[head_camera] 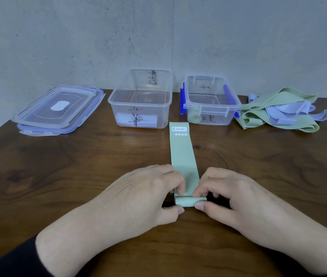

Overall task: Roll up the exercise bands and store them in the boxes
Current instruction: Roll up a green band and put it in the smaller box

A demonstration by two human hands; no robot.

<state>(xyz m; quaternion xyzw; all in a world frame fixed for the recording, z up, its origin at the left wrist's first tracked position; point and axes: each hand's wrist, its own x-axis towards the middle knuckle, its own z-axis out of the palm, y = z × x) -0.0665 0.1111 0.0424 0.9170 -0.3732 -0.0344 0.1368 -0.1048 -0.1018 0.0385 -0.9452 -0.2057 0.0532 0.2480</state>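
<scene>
Green exercise band is lying flat on the table, running from near our front edge toward the back, its printed HEAVY label at the far end just short of the boxes. We are rolling its near end, which is curling into a small roll under our fingers. Our left hand is pinching the left end of that roll, thumb beneath and fingers curled on top. Our right hand is pinching the right end in the same grip. Toward the back edge the larger clear box is standing open, and beside it the smaller box is holding a rolled green band. At the back right a pile of loose bands is waiting; at the back left two lids are lying stacked.
</scene>
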